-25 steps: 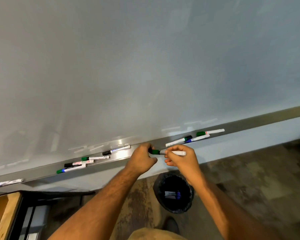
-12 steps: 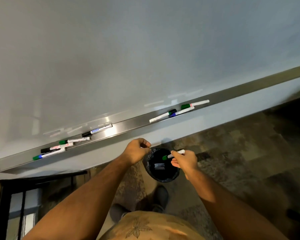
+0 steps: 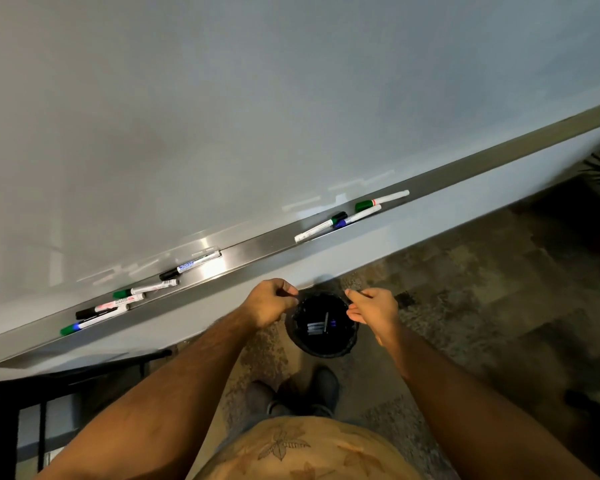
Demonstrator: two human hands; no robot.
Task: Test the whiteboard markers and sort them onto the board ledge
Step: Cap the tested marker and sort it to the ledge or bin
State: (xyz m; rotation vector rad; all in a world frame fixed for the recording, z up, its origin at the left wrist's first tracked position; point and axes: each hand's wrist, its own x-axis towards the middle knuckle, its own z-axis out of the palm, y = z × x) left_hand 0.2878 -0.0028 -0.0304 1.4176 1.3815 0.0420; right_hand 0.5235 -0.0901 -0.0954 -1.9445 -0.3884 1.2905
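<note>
While both hands hang over the black bin (image 3: 321,344) on the floor, neither holds a marker. The left hand (image 3: 269,303) sits at the bin's left rim with its fingers curled inward; whether they pinch something small, such as a cap, I cannot tell. The right hand (image 3: 373,311) is at the right rim, fingers loosely spread and pointing left over the opening, gripping nothing. Inside the bin lie a few discarded markers (image 3: 321,325), dim against the dark liner.

The markers left to sort are on the metal ledge (image 3: 250,252) under the whiteboard (image 3: 257,116). A left group (image 3: 132,297) of five lies scattered on the ledge to the far left of the hands, with green, black and blue caps showing. A right group (image 3: 355,214) of three lies to the far right, two of them touching end to side.

These markers look light, stiff and smooth-barrelled, so they should roll easily on the polished ledge and slip from a loose hold. My judgement is that the best hold is a pinch of thumb and two fingers round the white barrel at mid-length, leaving the coloured cap free for the other hand to pull off. Reaching for the overlapped ones risks nudging a neighbour off the front lip.
</note>
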